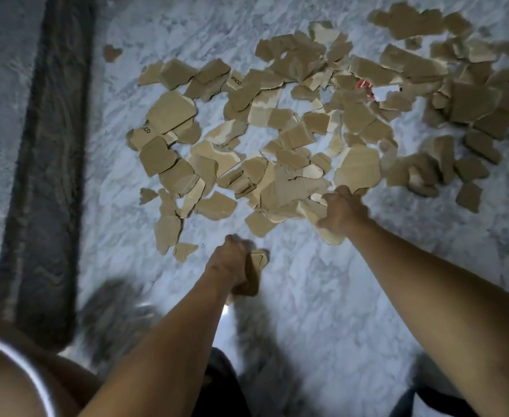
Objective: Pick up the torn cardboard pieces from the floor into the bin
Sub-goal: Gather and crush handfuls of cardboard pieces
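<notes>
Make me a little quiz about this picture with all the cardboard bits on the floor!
1. True or false: the left hand holds nothing.
2. Which colour shows on one scrap among the brown cardboard pieces? A green, B red, C purple.
3. Fill the gap: the right hand grips pieces at the pile's ___ edge (near or far, from the person).
Key: 1 false, it grips a folded piece. 2 B. 3 near.
</notes>
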The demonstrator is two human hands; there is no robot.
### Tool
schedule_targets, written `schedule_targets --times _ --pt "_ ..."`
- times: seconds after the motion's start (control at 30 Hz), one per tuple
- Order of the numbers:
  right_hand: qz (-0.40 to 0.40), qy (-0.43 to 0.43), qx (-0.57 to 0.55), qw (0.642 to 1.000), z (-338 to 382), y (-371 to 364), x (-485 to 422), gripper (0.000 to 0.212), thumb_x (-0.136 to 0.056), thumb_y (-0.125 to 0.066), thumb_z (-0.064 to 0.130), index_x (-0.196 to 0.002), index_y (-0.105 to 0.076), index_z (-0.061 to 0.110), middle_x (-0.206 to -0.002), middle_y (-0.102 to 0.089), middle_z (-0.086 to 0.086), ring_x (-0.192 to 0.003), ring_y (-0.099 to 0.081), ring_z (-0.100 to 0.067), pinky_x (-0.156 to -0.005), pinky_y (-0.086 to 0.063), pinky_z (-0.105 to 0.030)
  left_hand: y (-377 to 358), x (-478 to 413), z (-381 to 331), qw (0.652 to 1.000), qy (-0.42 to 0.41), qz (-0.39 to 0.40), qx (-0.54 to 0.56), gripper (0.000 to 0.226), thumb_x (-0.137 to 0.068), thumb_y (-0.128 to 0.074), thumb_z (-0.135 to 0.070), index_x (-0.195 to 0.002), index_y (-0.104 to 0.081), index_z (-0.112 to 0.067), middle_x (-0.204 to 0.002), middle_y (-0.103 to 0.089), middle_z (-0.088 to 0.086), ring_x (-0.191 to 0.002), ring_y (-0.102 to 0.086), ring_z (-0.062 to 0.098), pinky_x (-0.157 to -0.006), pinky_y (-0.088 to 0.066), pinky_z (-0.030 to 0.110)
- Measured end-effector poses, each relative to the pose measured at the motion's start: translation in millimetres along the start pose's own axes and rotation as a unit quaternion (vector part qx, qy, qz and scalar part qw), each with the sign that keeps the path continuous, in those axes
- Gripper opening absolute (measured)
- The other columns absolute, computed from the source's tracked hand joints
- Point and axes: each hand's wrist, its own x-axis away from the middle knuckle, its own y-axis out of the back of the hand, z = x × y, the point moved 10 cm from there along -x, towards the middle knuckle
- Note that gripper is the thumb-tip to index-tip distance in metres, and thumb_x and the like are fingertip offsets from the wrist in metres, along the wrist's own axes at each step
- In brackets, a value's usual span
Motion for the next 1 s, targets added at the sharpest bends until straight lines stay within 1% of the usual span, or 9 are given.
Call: schedule_targets --times 0.1,0.2,0.3,0.4,0.47,0.6,0.73,0.9,1.0 --pt "-0.048 0.006 0.005 0.999 0.6 1.8 10.1 0.057 -0.08 -0.076 0.037 -0.128 -0.047 0.026 -0.129 -0.05 -0.01 -0.122 -0.05 -0.037 -0.095 -0.042 -0.047 7.4 -1.0 9.9 0.999 0.029 -0.017 0.03 0.065 -0.07 -0.075 -0.025 -0.125 -0.041 -0.026 -0.118 -0.053 0.006 -0.113 -0.056 0.03 -0.093 -0.049 0.045" --pt "-0.077 0.043 -0.089 0.992 2.7 3.8 19.1 0.062 -0.074 -0.084 0.025 -0.115 -0.039 0.018 -0.112 -0.057 -0.004 -0.104 -0.06 -0.032 -0.077 -0.045 -0.037 3.1 -1.8 17.3 0.998 0.044 -0.002 0.05 0.071 -0.07 -0.075 -0.026 -0.13 -0.039 -0.031 -0.121 -0.058 0.005 -0.114 -0.055 0.032 -0.095 -0.047 0.049" --pt "0.004 0.053 -0.166 0.985 6.3 -8.2 24.2 0.079 -0.065 -0.092 0.026 -0.125 -0.042 0.011 -0.111 -0.056 -0.002 -0.102 -0.058 -0.026 -0.076 -0.039 -0.029 9.1 -0.2 17.0 0.998 0.0 0.0 0.069 0.066 -0.071 -0.076 -0.029 -0.13 -0.049 -0.034 -0.122 -0.062 0.005 -0.114 -0.058 0.03 -0.095 -0.048 0.036" --pt "0.112 0.084 -0.076 0.987 20.0 -22.3 22.2 0.1 -0.054 -0.093 0.047 -0.137 -0.052 0.009 -0.132 -0.058 -0.005 -0.121 -0.055 -0.024 -0.085 -0.042 -0.026 20.9 3.6 33.5 0.998 -0.013 0.04 0.056 0.064 -0.068 -0.082 -0.033 -0.125 -0.056 -0.023 -0.123 -0.06 0.004 -0.115 -0.057 0.026 -0.097 -0.047 0.032" --pt "0.136 0.111 -0.049 0.983 37.6 -20.9 19.3 0.101 -0.046 -0.091 0.054 -0.132 -0.056 0.014 -0.126 -0.06 -0.001 -0.115 -0.059 -0.022 -0.082 -0.046 -0.026 36.7 6.4 63.0 0.999 0.013 0.026 0.021 0.071 -0.065 -0.083 -0.038 -0.127 -0.054 -0.021 -0.128 -0.051 0.007 -0.117 -0.052 0.029 -0.1 -0.048 0.04" --pt "0.096 0.224 0.045 0.969 111.5 -8.1 18.0 0.089 -0.055 -0.087 0.046 -0.134 -0.056 0.017 -0.132 -0.058 -0.001 -0.117 -0.057 -0.022 -0.091 -0.049 -0.029 44.0 19.1 109.5 0.999 0.028 0.005 -0.026 0.07 -0.073 -0.076 -0.028 -0.137 -0.046 -0.025 -0.142 -0.036 0.007 -0.127 -0.04 0.03 -0.106 -0.04 0.039" --pt "0.039 0.348 0.203 0.915 184.6 -22.5 37.4 0.047 -0.073 -0.076 0.032 -0.117 -0.061 0.023 -0.128 -0.047 0.002 -0.116 -0.048 -0.026 -0.085 -0.047 -0.035 27.2 26.2 122.1 1.0 0.016 -0.004 0.024 0.084 -0.07 -0.076 -0.028 -0.144 -0.038 -0.027 -0.153 -0.03 0.005 -0.135 -0.039 0.026 -0.109 -0.037 0.031" --pt "-0.067 0.351 0.322 0.877 207.1 -34.0 34.7 0.047 -0.079 -0.07 0.018 -0.123 -0.057 0.032 -0.13 -0.044 0.002 -0.117 -0.045 -0.027 -0.085 -0.038 -0.038 18.5 25.8 143.8 0.99 0.043 -0.017 0.136 0.074 -0.078 -0.076 -0.023 -0.144 -0.042 -0.023 -0.141 -0.05 0.011 -0.106 -0.059 0.015 -0.087 -0.043 0.01" --pt "-0.082 0.348 0.35 0.866 211.3 -36.6 30.0 0.05 -0.081 -0.069 0.022 -0.126 -0.051 0.03 -0.118 -0.057 0.002 -0.112 -0.051 -0.026 -0.087 -0.037 -0.038 20.7 27.3 153.3 0.988 0.068 -0.033 0.138 0.09 -0.06 -0.083 -0.03 -0.139 -0.041 -0.038 -0.132 -0.053 0.006 -0.114 -0.057 0.025 -0.097 -0.05 0.032"
